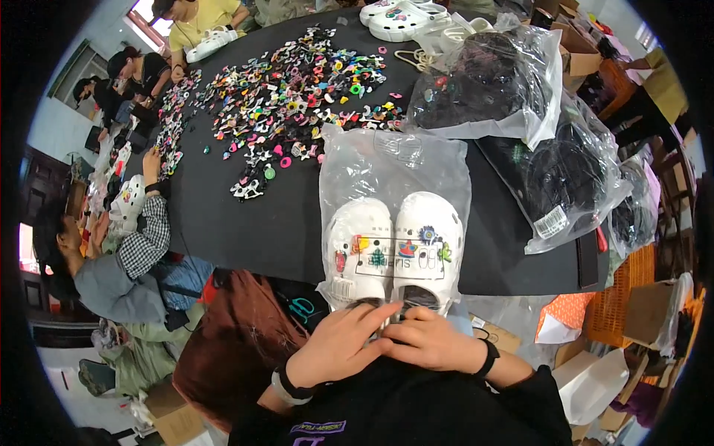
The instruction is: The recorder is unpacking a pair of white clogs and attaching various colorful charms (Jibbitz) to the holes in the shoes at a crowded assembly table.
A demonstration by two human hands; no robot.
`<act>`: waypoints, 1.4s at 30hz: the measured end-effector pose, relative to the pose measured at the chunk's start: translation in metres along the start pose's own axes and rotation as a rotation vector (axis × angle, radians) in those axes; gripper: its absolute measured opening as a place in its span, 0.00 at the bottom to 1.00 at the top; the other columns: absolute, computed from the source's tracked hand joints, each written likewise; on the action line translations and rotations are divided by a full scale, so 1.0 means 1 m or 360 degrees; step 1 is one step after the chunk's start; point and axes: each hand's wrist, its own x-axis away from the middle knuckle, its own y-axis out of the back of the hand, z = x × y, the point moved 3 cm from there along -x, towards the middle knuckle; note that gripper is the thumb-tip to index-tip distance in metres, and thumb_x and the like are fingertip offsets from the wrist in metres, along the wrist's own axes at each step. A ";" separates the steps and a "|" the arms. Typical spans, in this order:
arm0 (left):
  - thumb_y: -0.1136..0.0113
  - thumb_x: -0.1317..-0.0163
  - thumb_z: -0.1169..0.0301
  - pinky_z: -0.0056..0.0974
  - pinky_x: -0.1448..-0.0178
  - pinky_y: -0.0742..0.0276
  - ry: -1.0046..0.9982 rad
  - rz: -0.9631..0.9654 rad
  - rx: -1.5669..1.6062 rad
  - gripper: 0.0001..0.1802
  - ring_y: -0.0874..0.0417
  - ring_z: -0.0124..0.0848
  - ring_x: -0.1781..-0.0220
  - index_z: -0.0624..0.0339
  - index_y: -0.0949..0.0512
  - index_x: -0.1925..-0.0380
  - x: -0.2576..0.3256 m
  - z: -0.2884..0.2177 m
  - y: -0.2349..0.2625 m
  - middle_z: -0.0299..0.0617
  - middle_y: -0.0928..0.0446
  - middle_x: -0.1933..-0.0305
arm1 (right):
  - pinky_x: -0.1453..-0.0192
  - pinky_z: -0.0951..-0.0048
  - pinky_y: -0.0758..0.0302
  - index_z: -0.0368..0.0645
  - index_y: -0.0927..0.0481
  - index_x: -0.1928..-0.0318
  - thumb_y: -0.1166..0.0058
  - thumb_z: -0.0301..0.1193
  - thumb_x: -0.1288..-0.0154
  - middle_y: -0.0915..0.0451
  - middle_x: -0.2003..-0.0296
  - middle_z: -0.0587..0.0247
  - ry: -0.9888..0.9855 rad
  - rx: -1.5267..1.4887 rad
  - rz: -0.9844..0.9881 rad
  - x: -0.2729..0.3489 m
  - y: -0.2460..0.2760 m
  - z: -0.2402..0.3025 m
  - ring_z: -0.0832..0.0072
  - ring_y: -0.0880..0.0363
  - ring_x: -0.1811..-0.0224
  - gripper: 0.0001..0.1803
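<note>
A pair of white clogs with colourful charms on their uppers lies side by side inside a clear plastic bag. The bag rests at the near edge of the black table, toes pointing away from me. At the heel end, my left hand is closed on the bag, its fingers over the heels. My right hand is closed there too, fingers bent against the plastic and thumb near the left hand. The bag's near edge and part of the heels are hidden under my hands.
A large heap of small coloured charms spreads over the table's far side. Bagged dark shoes pile up at the right, with white clogs behind. Co-workers sit along the left; one reaches a hand toward the charms. Cardboard boxes stand right.
</note>
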 end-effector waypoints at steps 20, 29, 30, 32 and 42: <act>0.35 0.44 0.54 0.48 0.63 0.30 0.0101 -0.0219 -0.0717 0.15 0.23 0.47 0.67 0.54 0.16 0.70 -0.005 0.034 -0.045 0.48 0.25 0.72 | 0.33 0.61 0.35 0.42 0.52 0.27 0.48 0.25 0.32 0.43 0.33 0.51 -0.1362 -0.1023 -0.1238 0.090 0.009 -0.102 0.63 0.38 0.33 0.38; 0.35 0.51 0.68 0.49 0.63 0.30 -0.0313 -0.0251 -0.0609 0.11 0.23 0.47 0.67 0.55 0.17 0.65 0.007 0.050 -0.022 0.46 0.24 0.72 | 0.37 0.71 0.31 0.37 0.36 0.34 0.47 0.34 0.29 0.26 0.42 0.58 -0.1353 -0.2010 -0.1539 0.072 0.047 -0.145 0.73 0.27 0.42 0.27; 0.37 0.51 0.68 0.50 0.59 0.26 -0.0121 -0.0143 -0.0701 0.12 0.20 0.47 0.62 0.54 0.16 0.64 0.007 0.045 -0.026 0.48 0.21 0.67 | 0.41 0.73 0.29 0.37 0.31 0.38 0.45 0.33 0.30 0.23 0.46 0.61 -0.1491 -0.1849 -0.1256 0.067 0.045 -0.143 0.76 0.25 0.46 0.23; 0.36 0.51 0.68 0.52 0.53 0.26 -0.0144 -0.0271 -0.0793 0.13 0.19 0.49 0.58 0.56 0.17 0.63 0.000 0.040 -0.032 0.50 0.20 0.63 | 0.47 0.75 0.27 0.38 0.22 0.47 0.42 0.31 0.32 0.19 0.54 0.68 -0.1556 -0.1592 -0.1108 0.050 0.043 -0.133 0.81 0.23 0.53 0.16; 0.36 0.49 0.67 0.50 0.36 0.29 -0.0314 -0.0596 -0.0657 0.18 0.20 0.48 0.45 0.54 0.16 0.56 0.001 0.023 -0.005 0.46 0.19 0.48 | 0.58 0.78 0.26 0.40 0.20 0.55 0.45 0.30 0.31 0.18 0.62 0.70 -0.1482 -0.1582 -0.1623 0.054 0.067 -0.119 0.84 0.22 0.63 0.08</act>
